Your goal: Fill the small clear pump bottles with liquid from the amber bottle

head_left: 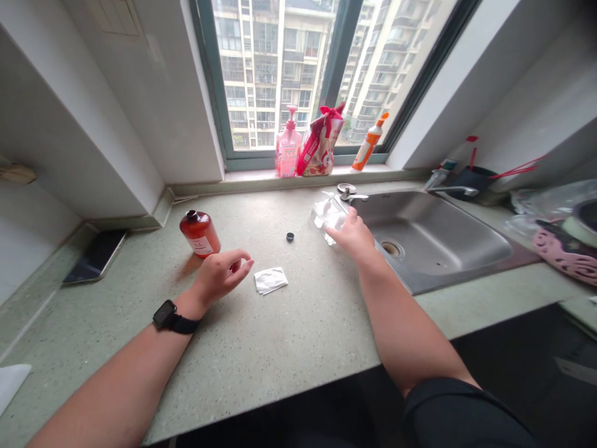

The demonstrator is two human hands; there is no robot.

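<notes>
My left hand (224, 274), with a black watch on its wrist, hovers over the counter with loosely curled fingers, thumb and index apart, nothing between them. Just behind it stands an amber-red bottle (200, 234) with a pale label, its dark neck uncapped. A small black cap (290, 237) lies farther right on the counter. Right of my left hand is a flat, folded white tissue (271, 280). My right hand (355, 236) has thumb and fingers around the near end of a clear-and-white tissue pack (321, 213) beside the sink; its fingertips are partly hidden.
A steel sink (448, 218) with a tap (450, 188) fills the right side. On the windowsill stand a pink pump bottle (288, 149), a red bag (323, 146) and an orange-white bottle (369, 144). A phone (96, 256) lies left; a pink basket (566, 252) is far right.
</notes>
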